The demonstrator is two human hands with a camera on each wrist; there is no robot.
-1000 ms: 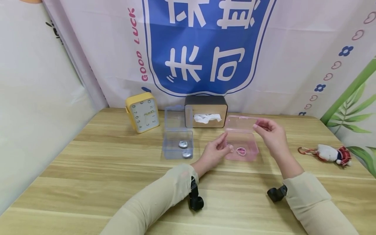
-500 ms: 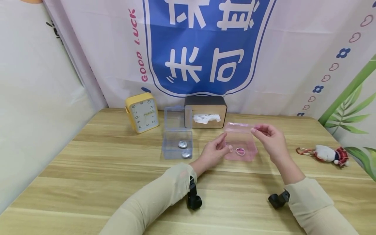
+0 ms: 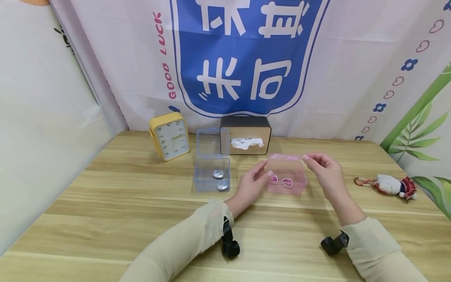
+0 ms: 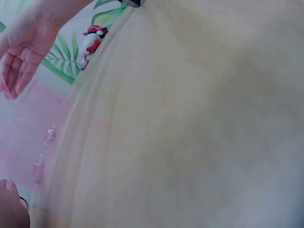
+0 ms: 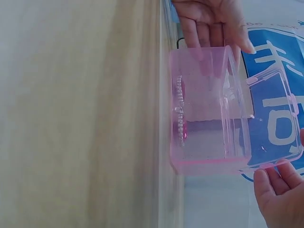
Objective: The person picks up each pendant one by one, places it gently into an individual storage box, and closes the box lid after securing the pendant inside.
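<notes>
A pink clear plastic box (image 3: 287,186) sits on the table with its hinged lid (image 5: 280,111) part-way raised. My right hand (image 3: 325,172) pinches the right edge of that lid between thumb and fingers. At the box's left side, my left hand (image 3: 250,186) rests with fairly straight fingers against the outer wall, seen also in the right wrist view. Inside the box lie two small pink pieces with beaded rims (image 3: 287,183). Left of my left hand, a blue clear plastic box (image 3: 202,185) stands with its lid up, holding two silvery round pieces (image 3: 218,174).
Behind the boxes stands a tissue box (image 3: 245,122) with a tissue showing. A yellow clock (image 3: 172,139) is at the back left. To the right lies a plush doll keychain (image 3: 389,185) with a red carabiner. A printed cloth (image 3: 341,78) hangs at the table's rear edge.
My right hand has swung the pink lid down and forward from its upright position. The left hand has shifted slightly left and down, uncovering more of the left pink piece.
</notes>
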